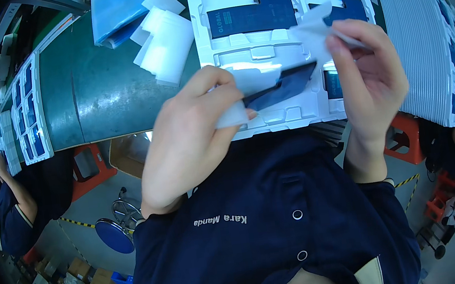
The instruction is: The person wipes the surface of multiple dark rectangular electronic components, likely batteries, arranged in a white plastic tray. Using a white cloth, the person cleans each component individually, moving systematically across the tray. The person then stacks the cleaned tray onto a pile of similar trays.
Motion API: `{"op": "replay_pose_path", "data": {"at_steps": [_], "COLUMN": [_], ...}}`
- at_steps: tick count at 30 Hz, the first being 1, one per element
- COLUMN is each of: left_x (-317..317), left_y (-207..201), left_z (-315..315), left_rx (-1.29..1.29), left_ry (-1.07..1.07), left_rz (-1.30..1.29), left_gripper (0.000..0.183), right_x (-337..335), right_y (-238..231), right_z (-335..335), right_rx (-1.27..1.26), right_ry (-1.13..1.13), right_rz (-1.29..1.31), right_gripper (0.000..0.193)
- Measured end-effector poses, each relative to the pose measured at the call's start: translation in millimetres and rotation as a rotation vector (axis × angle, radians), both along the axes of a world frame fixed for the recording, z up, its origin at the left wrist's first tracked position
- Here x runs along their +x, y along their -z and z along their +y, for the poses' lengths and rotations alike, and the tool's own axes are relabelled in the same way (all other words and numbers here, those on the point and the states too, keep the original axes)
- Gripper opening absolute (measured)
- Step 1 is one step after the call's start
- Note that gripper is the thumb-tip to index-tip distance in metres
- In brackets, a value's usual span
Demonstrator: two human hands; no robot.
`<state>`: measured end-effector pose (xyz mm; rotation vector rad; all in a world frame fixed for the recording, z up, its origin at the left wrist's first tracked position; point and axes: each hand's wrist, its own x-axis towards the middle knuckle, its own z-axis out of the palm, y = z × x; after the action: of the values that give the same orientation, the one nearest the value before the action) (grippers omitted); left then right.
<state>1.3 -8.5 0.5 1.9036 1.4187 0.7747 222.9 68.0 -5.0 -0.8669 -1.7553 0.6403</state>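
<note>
My left hand (188, 127) pinches a thin black flat battery (292, 84) by one end, with a small piece of white sheet (231, 117) between the fingers as well. The battery is tilted just above the near part of a white moulded tray (294, 124). To its right, my right hand (371, 74) is raised over the tray with thumb and fingers closed on a thin, creased white sheet (315, 26). Other black batteries (251, 17) lie in the tray's pockets, one partly hidden beside my right hand.
Loose white sheets (169, 46) and a blue plastic bag (121, 9) lie on the green tabletop (106, 94). A tall stack of trays (422, 47) stands at right; another filled tray (31, 110) is at left. A co-worker (15, 213) and a round stool (114, 235) are lower left.
</note>
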Motion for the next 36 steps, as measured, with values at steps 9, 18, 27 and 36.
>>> {"op": "replay_pose_path", "data": {"at_steps": [9, 18, 27, 36], "left_x": [-49, -29, -15, -19], "left_y": [-31, -12, -4, 3], "left_z": [-17, -12, -7, 2], "left_rx": [-0.171, -0.095, -0.165, -0.261], "left_ry": [0.349, 0.418, 0.364, 0.222], "left_rz": [-0.044, -0.12, -0.113, -0.27], "left_gripper": [0.016, 0.018, 0.017, 0.015], "right_x": [-7, -1, -5, -1], "right_y": [5, 5, -1, -12], "right_z": [-8, -3, -8, -10], "right_rx": [-0.556, -0.587, -0.51, -0.196], "right_ry": [-0.259, -0.293, -0.243, -0.009], "right_rz": [-0.039, -0.282, -0.425, -0.564], "right_gripper": [0.02, 0.021, 0.024, 0.036]}}
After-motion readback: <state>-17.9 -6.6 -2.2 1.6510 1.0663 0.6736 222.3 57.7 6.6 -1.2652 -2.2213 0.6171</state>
